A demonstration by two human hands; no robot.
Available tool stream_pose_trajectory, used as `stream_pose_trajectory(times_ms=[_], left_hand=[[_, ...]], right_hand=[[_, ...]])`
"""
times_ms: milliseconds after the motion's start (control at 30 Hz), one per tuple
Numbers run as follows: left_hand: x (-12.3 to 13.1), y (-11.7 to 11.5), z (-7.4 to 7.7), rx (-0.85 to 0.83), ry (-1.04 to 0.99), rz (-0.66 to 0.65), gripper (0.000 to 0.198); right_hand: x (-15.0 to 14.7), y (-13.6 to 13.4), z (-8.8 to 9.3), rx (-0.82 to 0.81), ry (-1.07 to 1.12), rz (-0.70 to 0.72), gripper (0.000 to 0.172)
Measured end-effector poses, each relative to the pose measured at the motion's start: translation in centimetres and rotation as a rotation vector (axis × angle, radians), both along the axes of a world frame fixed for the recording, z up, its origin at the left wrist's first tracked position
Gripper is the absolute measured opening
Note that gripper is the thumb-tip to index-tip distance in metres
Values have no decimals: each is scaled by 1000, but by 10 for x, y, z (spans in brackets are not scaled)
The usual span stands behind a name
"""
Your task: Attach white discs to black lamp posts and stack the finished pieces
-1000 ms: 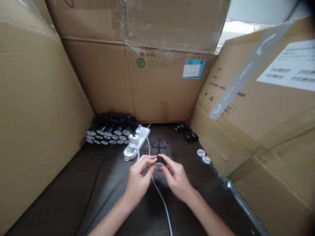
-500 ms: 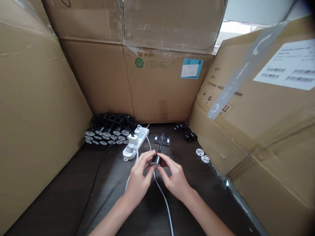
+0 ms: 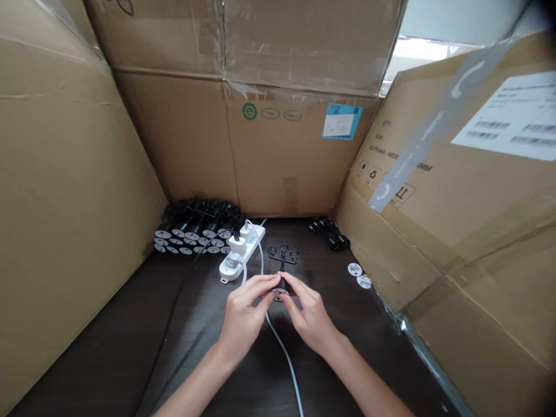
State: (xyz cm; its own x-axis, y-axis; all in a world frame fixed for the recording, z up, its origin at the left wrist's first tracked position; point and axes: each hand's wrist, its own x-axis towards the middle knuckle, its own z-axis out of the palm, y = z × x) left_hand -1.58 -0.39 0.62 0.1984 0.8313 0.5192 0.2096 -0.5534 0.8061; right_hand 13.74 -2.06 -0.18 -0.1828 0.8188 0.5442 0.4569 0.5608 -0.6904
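Observation:
Both my hands meet at the middle of the view, holding a small black three-armed fitting [image 3: 282, 258] upright by its black cylindrical base [image 3: 282, 285]. My left hand [image 3: 245, 315] grips the base from the left, and my right hand [image 3: 309, 315] grips it from the right. A pale round disc [image 3: 278, 296] sits under the cylinder, mostly hidden by my fingertips. A white cable [image 3: 283, 353] runs beneath my wrists toward a white power strip [image 3: 241, 253] with white plugs in it, which lies just beyond my left hand.
Cardboard box walls [image 3: 73, 202] rise on the left, back and right. A heap of black parts with round discs [image 3: 186, 237] lies back left. Further black parts [image 3: 329, 234] and two white discs [image 3: 359, 278] lie to the right. A black cable [image 3: 169, 307] crosses the dark tabletop.
The cylinder has turned in my fingers, and the pale disc under it now shows again at its lower end. My hands stay at about the same spot, and the view has shifted slightly.

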Motion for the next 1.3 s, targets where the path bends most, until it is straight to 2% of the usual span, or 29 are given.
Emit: stream_pose_trajectory(times_ms=[633,833,1000,1167,1300], left_hand=[[5,-5,1,-48,-152,-33,18],[6,-3,2,-121,-210,-79,28],[6,-3,2,-127,-70,-82,31],[5,-7,5,-134,-57,-14,42],[8,-11,6,-87,12,13,33]], right_hand=[[-2,-3,-1,143,28,-52,40],[0,-3,2,164,-21,-56,45],[-2,-3,1,234,-72,-41,47],[-3,-4,-5,339,-150,-89,45],[-3,-4,-7,391,-181,-168,36]])
